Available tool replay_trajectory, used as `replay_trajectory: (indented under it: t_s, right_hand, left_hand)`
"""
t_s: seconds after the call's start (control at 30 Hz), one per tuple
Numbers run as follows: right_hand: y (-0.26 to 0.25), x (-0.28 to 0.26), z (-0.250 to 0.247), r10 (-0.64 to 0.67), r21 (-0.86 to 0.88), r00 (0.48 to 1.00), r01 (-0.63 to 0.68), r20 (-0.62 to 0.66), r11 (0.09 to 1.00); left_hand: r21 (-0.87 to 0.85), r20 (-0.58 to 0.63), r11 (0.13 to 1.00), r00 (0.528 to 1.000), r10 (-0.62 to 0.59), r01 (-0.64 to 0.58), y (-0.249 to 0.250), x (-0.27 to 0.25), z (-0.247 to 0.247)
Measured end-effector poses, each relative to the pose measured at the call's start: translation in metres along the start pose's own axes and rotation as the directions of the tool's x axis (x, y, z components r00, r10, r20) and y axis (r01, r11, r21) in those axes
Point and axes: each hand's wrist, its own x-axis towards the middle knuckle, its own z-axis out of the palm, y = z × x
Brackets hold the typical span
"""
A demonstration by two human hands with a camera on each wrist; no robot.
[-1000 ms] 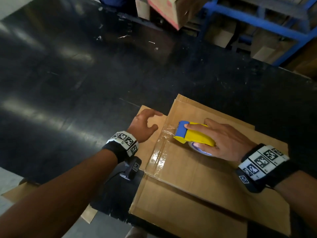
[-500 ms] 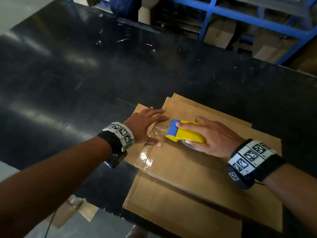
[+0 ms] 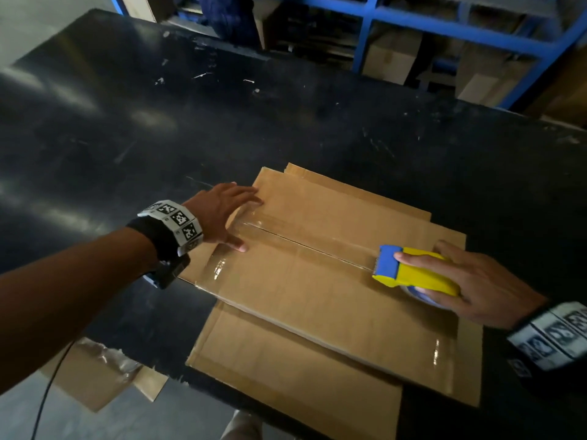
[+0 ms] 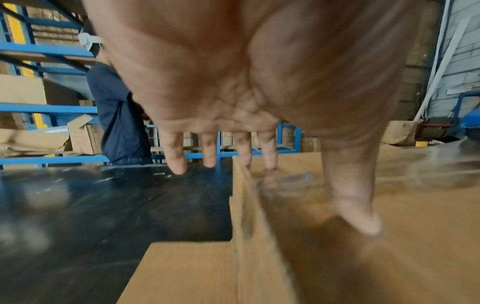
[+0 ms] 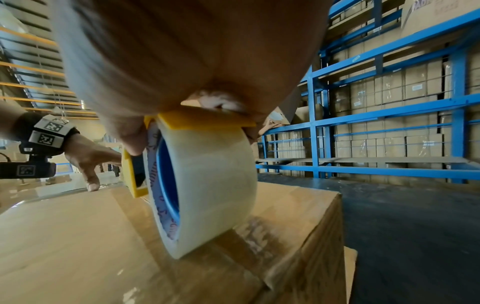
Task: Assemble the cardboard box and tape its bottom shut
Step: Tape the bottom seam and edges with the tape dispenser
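Two hands on cardboard box, upside down at near edge of black desk, flaps spread flat on the desk surface. Left hand flat, fingers straight and spread, pressing the box's left end, thumb tip on clear tape strip. Right hand wrapped around yellow-and-blue tape dispenser, near the box's right end, over centre seam. Tape roll resting on the cardboard. Tape strip running along the seam from left end to dispenser blade. Blue shelving with cartons beyond desk's far edge. Loose cardboard scrap on floor below near-left corner.
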Motion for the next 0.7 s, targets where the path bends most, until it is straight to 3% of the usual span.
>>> replay_trajectory:
  t_s: [0.07, 0.17, 0.3, 0.57, 0.7]
  right_hand:
    - [0.003, 0.0, 0.004, -0.021, -0.006, 0.999, 0.021, -0.039, 1.0]
    - [0.009, -0.004, 0.007, -0.053, 0.0, 0.996, 0.053, -0.067, 0.999]
    - [0.012, -0.002, 0.009, -0.081, -0.014, 0.991, 0.08, -0.103, 0.997]
    - [0.022, -0.007, 0.01, -0.119, -0.012, 0.983, 0.118, -0.138, 0.993]
    - [0.045, -0.044, -0.002, -0.095, -0.025, 0.988, 0.092, -0.119, 0.995]
  left_hand:
    - [0.062, -0.016, 0.998, 1.0, -0.003, 0.004, 0.017, 0.003, -0.006]
    - [0.048, -0.066, 0.99, 0.989, 0.134, -0.131, 0.066, 0.01, -0.006]
    - [0.006, -0.015, 0.971, 0.971, 0.24, -0.24, 0.145, 0.024, 0.01]
    - [0.113, 0.035, 0.982, 0.988, 0.151, -0.154, 0.177, 0.03, 0.005]
    - [0.142, 0.056, 0.979, 0.989, 0.139, -0.146, 0.184, 0.03, 0.001]
